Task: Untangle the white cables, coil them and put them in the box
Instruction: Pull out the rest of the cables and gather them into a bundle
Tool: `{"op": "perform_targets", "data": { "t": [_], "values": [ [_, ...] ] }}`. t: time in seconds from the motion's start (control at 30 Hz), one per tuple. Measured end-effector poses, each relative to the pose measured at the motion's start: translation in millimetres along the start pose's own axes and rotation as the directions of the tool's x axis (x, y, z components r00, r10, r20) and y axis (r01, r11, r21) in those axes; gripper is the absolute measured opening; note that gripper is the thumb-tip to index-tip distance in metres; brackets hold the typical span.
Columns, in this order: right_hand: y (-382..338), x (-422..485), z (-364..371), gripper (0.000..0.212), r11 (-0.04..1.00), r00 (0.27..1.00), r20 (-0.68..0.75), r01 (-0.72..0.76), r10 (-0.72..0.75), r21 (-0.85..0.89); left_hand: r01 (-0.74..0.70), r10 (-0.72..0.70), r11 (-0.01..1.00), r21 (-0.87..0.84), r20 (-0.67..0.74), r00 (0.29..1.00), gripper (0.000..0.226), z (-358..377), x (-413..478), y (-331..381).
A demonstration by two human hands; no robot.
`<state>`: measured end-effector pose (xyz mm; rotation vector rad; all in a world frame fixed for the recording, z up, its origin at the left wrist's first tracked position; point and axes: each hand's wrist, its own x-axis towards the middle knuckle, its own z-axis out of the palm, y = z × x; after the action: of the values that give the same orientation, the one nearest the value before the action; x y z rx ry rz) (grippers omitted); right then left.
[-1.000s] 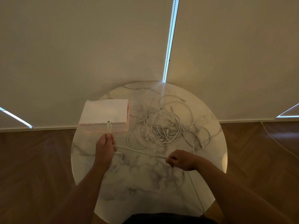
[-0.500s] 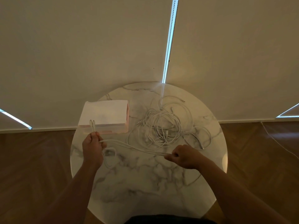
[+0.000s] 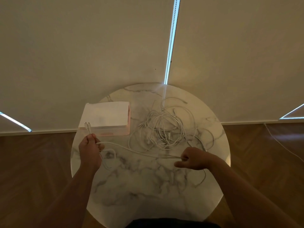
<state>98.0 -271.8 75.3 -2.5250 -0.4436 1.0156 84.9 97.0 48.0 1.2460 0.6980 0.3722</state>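
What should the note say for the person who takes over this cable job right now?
Left hand: grip on one cable near its ends, a small loop hanging below.
Right hand: pinches the same cable further along.
Pile of cables: tangled, on the table, right of the box.
Done: one cable drawn out, coiling just begun.
Left: finish this coil, put it in the box, then the pile.

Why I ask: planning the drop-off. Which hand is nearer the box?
Left. The left hand sits just in front of the box, at its near left corner, gripping a white cable. The right hand pinches that cable well off to the box's right.
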Motion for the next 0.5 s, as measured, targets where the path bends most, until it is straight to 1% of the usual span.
{"op": "perform_targets", "data": {
  "t": [0.03,0.07,0.1,0.13,0.17,0.23,0.27,0.3,0.33,0.37,0.4,0.43,0.47,0.5],
  "values": [
    [5.0,-0.2,5.1,0.055,0.996,0.997,0.004,-0.076,0.077,-0.035,-0.009,0.009,1.000,0.018,0.008,1.000,0.032,1.0,-0.9,-0.1],
    [8.4,0.4,10.5,0.054,0.989,0.990,-0.036,-0.137,0.135,-0.063,-0.017,0.016,0.999,0.038,0.022,1.000,0.033,3.3,-3.8,-0.6],
    [8.3,0.7,13.7,0.051,0.984,0.982,-0.105,-0.164,0.156,-0.076,-0.023,0.020,0.998,0.058,0.038,0.999,0.033,6.1,-6.9,-1.2],
    [5.8,0.9,13.8,0.050,0.984,0.974,-0.172,-0.164,0.149,-0.077,-0.026,0.022,0.997,0.069,0.051,0.998,0.033,8.5,-9.8,-1.8],
    [2.2,0.5,11.2,0.050,0.989,0.969,-0.218,-0.129,0.112,-0.066,-0.026,0.022,0.997,0.076,0.059,0.998,0.033,10.1,-11.9,-2.5],
    [-6.1,-1.6,2.4,0.052,1.000,0.968,-0.250,-0.005,0.001,-0.015,-0.018,0.012,0.997,0.081,0.065,0.998,0.033,10.3,-14.8,-2.7],
    [-11.3,-3.9,-3.0,0.052,0.995,0.969,-0.238,0.076,-0.061,0.057,-0.011,0.006,0.997,0.078,0.063,0.998,0.033,9.7,-15.0,-2.9],
    [-15.8,-8.0,-7.8,0.050,0.970,0.971,-0.211,0.151,-0.110,0.192,-0.006,0.001,0.997,0.082,0.058,0.998,0.033,9.1,-15.0,-3.0],
    [-20.0,-13.6,-12.5,0.047,0.910,0.977,-0.164,0.187,-0.134,0.371,-0.004,-0.001,0.996,0.091,0.056,0.998,0.034,8.7,-15.2,-3.1],
    [-20.8,-17.2,-15.4,0.043,0.840,0.985,-0.098,0.172,-0.143,0.514,-0.007,0.001,0.995,0.099,0.057,0.998,0.034,9.1,-15.4,-2.8],
    [-20.3,-19.2,-16.8,0.041,0.813,0.989,-0.032,0.139,-0.148,0.565,-0.009,0.003,0.995,0.101,0.060,0.998,0.034,9.5,-16.0,-1.9],
    [-16.2,-17.5,-15.6,0.040,0.851,0.992,0.017,0.096,-0.123,0.516,-0.011,0.005,0.994,0.105,0.060,0.998,0.034,10.2,-16.2,-0.1],
    [-9.9,-15.1,-12.8,0.039,0.918,0.995,0.066,0.036,-0.068,0.394,-0.015,0.009,0.993,0.117,0.058,0.998,0.034,11.0,-17.2,2.4],
    [-2.1,-11.8,-8.0,0.037,0.968,0.990,0.138,-0.053,0.019,0.247,-0.024,0.016,0.990,0.142,0.058,0.998,0.034,11.9,-18.2,4.4]
  ]
}}
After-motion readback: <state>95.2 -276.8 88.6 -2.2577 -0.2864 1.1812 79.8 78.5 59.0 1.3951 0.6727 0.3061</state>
